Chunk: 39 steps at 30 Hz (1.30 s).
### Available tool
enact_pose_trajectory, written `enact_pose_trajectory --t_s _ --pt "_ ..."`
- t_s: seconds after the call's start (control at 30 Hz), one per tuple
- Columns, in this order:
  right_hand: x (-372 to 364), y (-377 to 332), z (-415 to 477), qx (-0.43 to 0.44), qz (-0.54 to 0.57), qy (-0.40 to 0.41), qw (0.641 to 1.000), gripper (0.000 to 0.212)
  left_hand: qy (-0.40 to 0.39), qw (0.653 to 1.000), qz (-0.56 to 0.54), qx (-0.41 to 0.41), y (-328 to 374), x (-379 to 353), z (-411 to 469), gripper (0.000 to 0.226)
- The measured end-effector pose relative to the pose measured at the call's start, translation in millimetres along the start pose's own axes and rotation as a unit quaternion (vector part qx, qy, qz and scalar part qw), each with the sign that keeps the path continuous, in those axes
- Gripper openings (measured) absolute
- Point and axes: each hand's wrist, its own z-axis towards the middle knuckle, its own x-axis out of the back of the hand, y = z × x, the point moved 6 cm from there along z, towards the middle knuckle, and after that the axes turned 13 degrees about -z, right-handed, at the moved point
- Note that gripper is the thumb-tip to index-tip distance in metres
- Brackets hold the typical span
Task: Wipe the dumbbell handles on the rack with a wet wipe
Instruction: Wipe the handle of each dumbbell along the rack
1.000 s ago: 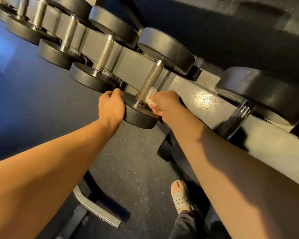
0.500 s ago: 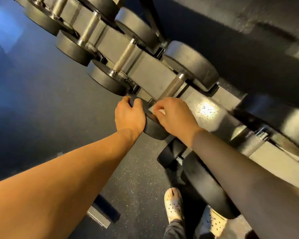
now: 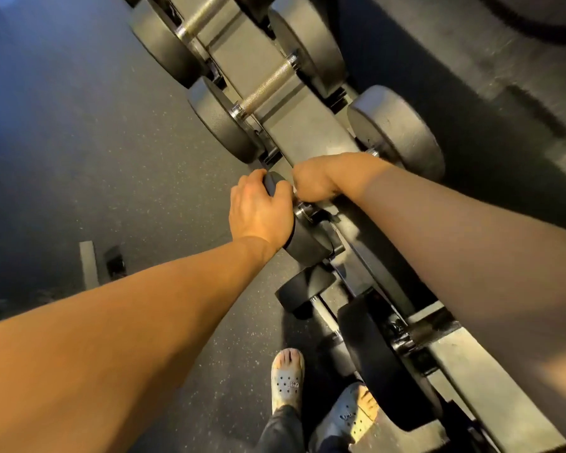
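A grey rack (image 3: 294, 138) carries a row of black dumbbells with knurled metal handles. My left hand (image 3: 258, 210) grips the near head of one dumbbell (image 3: 307, 240) at the rack's front edge. My right hand (image 3: 317, 181) is curled over that dumbbell's handle, which it hides completely. The wet wipe does not show from this angle; it is covered by my right hand. The far head of the same dumbbell (image 3: 396, 132) stands behind my right wrist.
More dumbbells (image 3: 265, 86) sit further up the rack, with another tier of them (image 3: 307, 289) below. My feet in grey clogs (image 3: 286, 380) stand on the dark speckled floor beside the rack's base. A grey bar (image 3: 89, 263) lies on the floor at left.
The view has swung so the rack runs more steeply up the frame. My right hand has closed further over the handle, and the white wipe is no longer visible. My left hand keeps its hold.
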Motion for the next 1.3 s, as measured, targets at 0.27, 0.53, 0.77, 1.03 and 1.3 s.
enact_pose_trajectory --t_s 0.27,0.53,0.77,1.03,1.3 --pt "-42 -7 -70 0.064 -0.135 0.307 0.94 0.047 0.006 1.0 0.006 -0.002 -4 -2 0 0.044" --pt "2 -7 -37 -0.008 -0.038 0.078 0.996 0.019 0.0 1.0 0.011 0.0 -2 -2 0 0.053" --pt "-1 -6 -9 -0.011 0.013 -0.044 0.999 0.019 -0.005 1.0 0.005 0.004 -2 -1 0 0.053" --pt "-28 -9 -53 0.029 -0.184 0.199 0.962 0.039 -0.002 1.0 0.007 0.002 -3 -1 -1 0.052" --pt "-8 -4 9 -0.023 -0.066 -0.066 0.995 0.017 -0.006 1.0 0.005 -0.005 -6 -3 2 0.05"
